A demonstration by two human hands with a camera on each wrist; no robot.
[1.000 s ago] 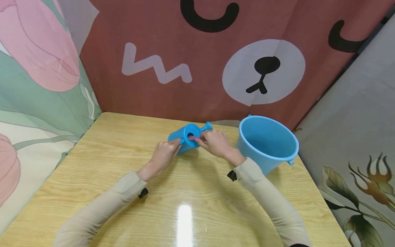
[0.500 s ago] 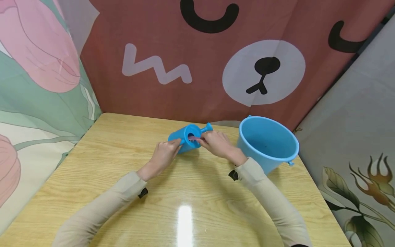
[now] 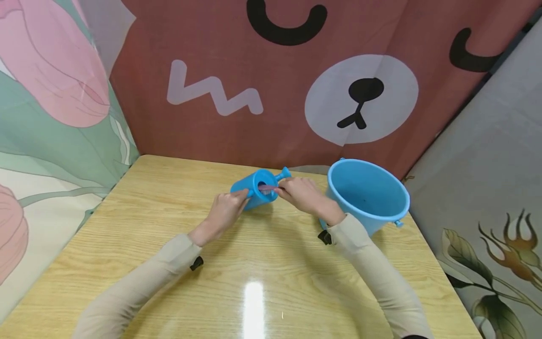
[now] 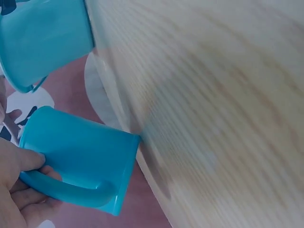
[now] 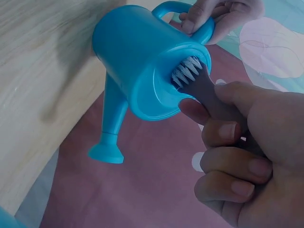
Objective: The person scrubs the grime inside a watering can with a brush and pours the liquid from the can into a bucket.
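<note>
A light-blue watering can (image 3: pixel 244 186) is tilted, its round opening turned toward the right hand. My left hand (image 3: pixel 223 211) grips its curved handle (image 4: pixel 73 191), thumb on top and fingers curled beneath. In the left wrist view, the can's base edge is right at the tabletop. My right hand (image 3: pixel 304 195) holds a scrubbing brush (image 5: pixel 211 97) by its handle, fingers wrapped round it. The brush's pale bristles (image 5: pixel 188 70) sit at the can's mouth; the tip of the head is hidden inside. The spout (image 5: pixel 114 114) with its flared end points away from the left hand.
A larger blue bucket (image 3: pixel 349 207) stands upright at the right, just behind the right wrist. The wooden table (image 3: pixel 169 188) ends at the back against a reddish-brown bear-print curtain (image 3: pixel 203 132). Printed cloths hang on both sides.
My right hand has drawn back slightly to the right, and more of the brush shows outside the can's mouth. The left hand and the watering can stay nearly in place.
</note>
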